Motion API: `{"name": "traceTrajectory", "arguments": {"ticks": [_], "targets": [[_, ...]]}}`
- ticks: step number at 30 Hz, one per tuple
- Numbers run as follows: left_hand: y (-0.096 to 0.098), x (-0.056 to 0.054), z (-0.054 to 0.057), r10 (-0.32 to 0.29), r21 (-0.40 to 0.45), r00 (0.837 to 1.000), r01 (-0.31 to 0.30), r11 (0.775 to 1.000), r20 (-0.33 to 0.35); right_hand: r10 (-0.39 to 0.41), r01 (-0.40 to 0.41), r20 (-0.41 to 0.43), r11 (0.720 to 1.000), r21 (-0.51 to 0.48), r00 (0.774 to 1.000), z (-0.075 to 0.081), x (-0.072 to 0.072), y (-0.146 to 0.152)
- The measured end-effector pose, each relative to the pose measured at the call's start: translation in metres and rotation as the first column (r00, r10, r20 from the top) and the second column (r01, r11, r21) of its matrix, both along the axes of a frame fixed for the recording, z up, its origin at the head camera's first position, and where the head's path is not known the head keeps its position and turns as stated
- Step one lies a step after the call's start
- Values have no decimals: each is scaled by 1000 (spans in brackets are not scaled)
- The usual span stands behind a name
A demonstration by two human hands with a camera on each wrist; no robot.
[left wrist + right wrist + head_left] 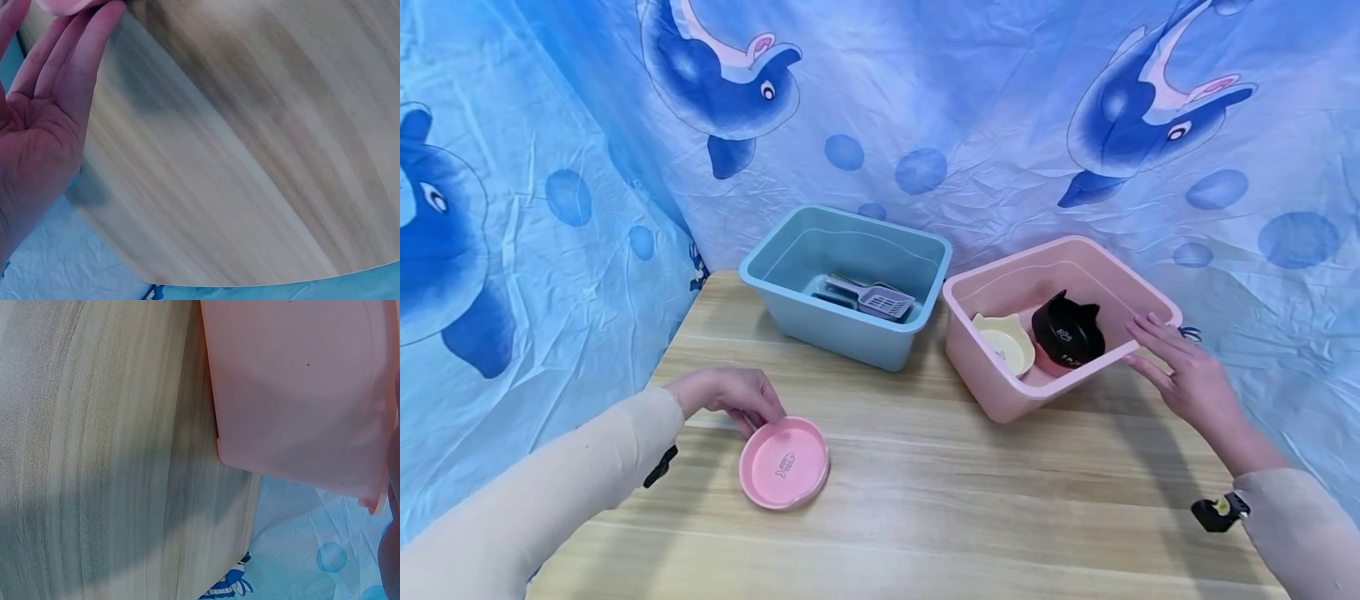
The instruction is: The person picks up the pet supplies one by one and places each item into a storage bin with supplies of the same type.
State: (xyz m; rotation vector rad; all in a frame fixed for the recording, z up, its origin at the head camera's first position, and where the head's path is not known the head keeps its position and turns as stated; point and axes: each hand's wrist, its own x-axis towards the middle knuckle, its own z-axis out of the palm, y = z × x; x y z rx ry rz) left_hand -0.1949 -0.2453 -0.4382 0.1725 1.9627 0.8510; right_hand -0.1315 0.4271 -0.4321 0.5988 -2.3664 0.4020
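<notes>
My left hand [747, 398] pinches the far left rim of a round pink pet dish [784, 463] with a fish-bone print inside. Only a sliver of that dish [69, 5] shows at the top of the left wrist view, above the fingers. Over at the right, my right hand [1187, 375] lies with fairly straight fingers against the right rim of a pink bin [992, 385]. Inside this bin are a cream bowl [1009, 343] and a black cat-eared bowl [1067, 329]. The right wrist view shows the outer wall of the pink bin [300, 394].
A blue bin [842, 333] stands left of the pink one, holding a lavender slotted litter scoop [883, 302] and darker items partly hidden beneath it. The wooden table [925, 517] meets a blue dolphin-print cloth [880, 100] at its back and left edges.
</notes>
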Motion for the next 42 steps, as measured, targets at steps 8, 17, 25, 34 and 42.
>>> {"name": "traceTrajectory", "arguments": {"ticks": [8,17,25,34,42], "targets": [[1,4,-7,1,-16,997,-3,1000,-77,-6,7,13,1000,-12,1000,0,0,1],[6,8,-13,29,-32,989,-34,999,-145,-3,3,13,1000,-27,1000,-1,1,1],[3,8,-17,42,-27,986,-47,999,-162,-8,9,7,1000,-28,1000,-3,0,0],[0,10,-17,53,15,989,-52,999,-140,-3,3,7,1000,-28,1000,-3,-1,-1],[3,5,17,-14,-27,989,10,1000,-145,-1,1,-2,1000,-25,1000,-4,0,1]]}}
